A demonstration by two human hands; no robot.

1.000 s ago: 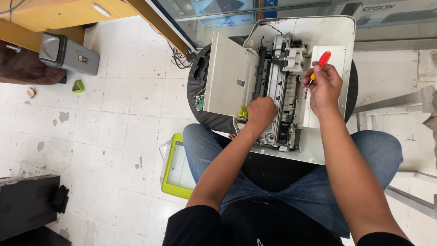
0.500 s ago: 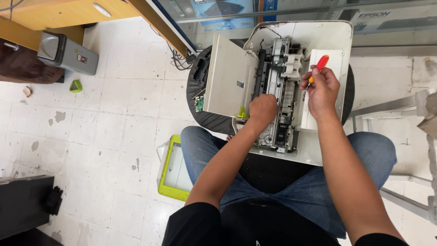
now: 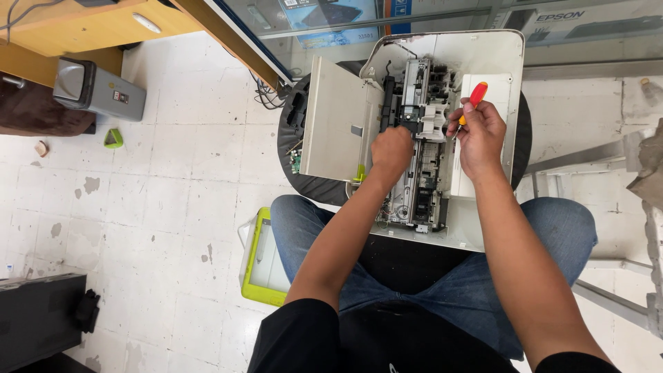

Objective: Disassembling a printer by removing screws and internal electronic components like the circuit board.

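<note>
An opened white printer [image 3: 494, 65] with its inner mechanism bared rests on a round black stool [image 3: 314, 185] over my knees. My left hand [image 3: 391, 150] is closed and presses on the mechanism's left side, beside the hinged-out white side panel [image 3: 337, 128]. My right hand [image 3: 480, 138] grips a screwdriver with a red and yellow handle [image 3: 474, 98], its tip pointing down toward the light grey carriage part [image 3: 434, 121]. What the left fingers hold is hidden.
A lime-edged tray [image 3: 257, 266] lies on the tiled floor by my left knee. A grey box [image 3: 97, 88] and a small green piece [image 3: 113, 139] sit at the upper left, under a wooden desk [image 3: 83, 24]. A glass cabinet stands behind; metal legs [image 3: 587, 155] at right.
Both hands have moved slightly up along the printer mechanism, toward its far end. The right hand keeps hold of the screwdriver.
</note>
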